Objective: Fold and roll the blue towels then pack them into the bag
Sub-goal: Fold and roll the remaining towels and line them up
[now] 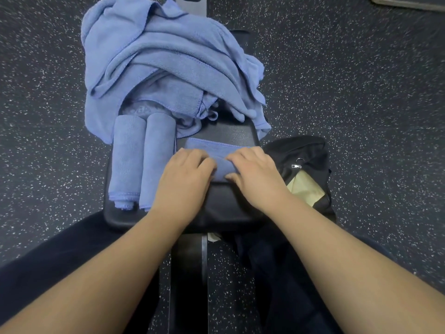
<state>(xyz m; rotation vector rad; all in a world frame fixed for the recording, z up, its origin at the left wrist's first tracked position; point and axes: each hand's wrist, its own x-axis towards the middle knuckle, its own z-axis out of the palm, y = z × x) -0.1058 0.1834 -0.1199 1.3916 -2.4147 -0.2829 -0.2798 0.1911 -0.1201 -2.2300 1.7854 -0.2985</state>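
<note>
A partly rolled blue towel [220, 162] lies across the black bench pad [231, 203], its flat tail reaching away from me. My left hand [185, 179] grips the roll's left end. My right hand [255, 172] grips its right end, thumb under the roll. Two finished blue rolls [142, 160] lie side by side on the left of the pad. A heap of loose blue towels [166, 61] covers the far end of the bench. The black bag [305, 169] stands open on the floor to the right, its pale lining showing.
The bench stands on dark speckled floor [361, 92], with its frame bar [187, 273] running between my dark-trousered legs. A mat corner [409, 2] lies at the top right. The bag touches the bench's right edge.
</note>
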